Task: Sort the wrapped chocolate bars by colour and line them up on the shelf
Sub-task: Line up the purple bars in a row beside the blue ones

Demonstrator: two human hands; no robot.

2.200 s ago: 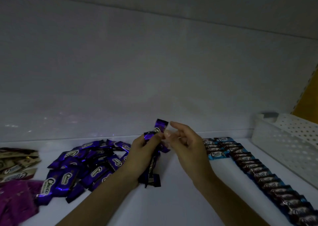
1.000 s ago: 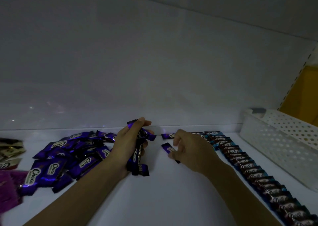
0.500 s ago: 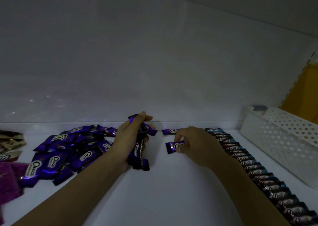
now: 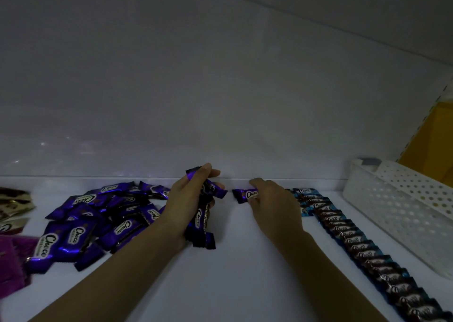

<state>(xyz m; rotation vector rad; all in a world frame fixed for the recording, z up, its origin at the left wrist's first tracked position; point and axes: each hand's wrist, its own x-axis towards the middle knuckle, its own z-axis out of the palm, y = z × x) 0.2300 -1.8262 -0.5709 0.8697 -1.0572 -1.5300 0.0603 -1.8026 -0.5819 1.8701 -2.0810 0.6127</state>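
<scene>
Purple row begins: right hand (image 4: 272,200) pinches 1 purple bar (image 4: 245,195) at the shelf's (image 4: 232,277) back; left hand (image 4: 185,205) grips a purple bundle (image 4: 201,220). Next, I judge, another bar goes alongside.

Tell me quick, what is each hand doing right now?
Left hand: closed round a bunch of purple chocolate bars.
Right hand: pinching a single purple chocolate bar at the back of the shelf.
</scene>
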